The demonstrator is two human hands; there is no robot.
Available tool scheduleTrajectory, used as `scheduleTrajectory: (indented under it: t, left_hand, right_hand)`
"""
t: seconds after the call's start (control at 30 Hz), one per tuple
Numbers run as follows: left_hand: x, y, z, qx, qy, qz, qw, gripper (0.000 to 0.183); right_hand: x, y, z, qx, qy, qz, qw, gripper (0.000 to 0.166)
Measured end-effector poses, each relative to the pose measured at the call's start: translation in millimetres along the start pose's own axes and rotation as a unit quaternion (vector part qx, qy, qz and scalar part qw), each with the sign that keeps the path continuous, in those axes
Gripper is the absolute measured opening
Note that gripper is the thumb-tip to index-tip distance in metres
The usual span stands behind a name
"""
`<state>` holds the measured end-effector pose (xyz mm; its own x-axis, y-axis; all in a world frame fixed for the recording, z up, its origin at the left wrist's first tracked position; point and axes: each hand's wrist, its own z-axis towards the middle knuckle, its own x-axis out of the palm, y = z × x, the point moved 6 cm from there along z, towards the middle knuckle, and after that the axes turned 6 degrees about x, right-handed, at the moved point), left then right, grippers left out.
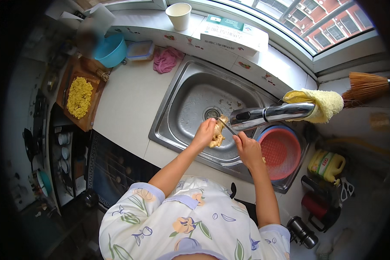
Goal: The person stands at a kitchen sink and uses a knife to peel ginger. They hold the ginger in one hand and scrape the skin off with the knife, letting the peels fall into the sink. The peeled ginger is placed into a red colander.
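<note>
Over the stainless steel sink (188,110), my left hand (204,132) grips a knobbly piece of ginger root (218,131). My right hand (248,150) holds a slim metal utensil (227,126), perhaps a spoon or small knife, whose far end lies against the upper part of the ginger. The drain (212,112) is just beyond both hands, and small scraps (239,104) are scattered on the basin floor. A chrome faucet (273,113) reaches in from the right, above my right hand.
A red colander (281,152) sits right of the basin, near my right forearm. At far left, chopped yellow food (79,97) covers part of a wooden cutting board (84,123). A pink cloth (167,60) and a blue bowl (111,52) stand along the back counter.
</note>
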<state>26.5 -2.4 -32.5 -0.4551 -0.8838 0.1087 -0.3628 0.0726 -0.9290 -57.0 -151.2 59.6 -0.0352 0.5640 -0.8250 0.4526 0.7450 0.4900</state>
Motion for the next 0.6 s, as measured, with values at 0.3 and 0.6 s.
scheduleTrajectory:
  t: [0.3,0.6]
  left_hand:
    - [8,-36,-18,0.067,0.019,0.130,0.989,0.024]
    - [4,-31,-18,0.108,0.040,0.149,0.982,0.022]
  right_hand:
    - [3,-1,1,-0.011,-0.025,0.037,0.999,0.027]
    - [5,-2,-1,0.030,-0.015,0.042,0.999,0.030]
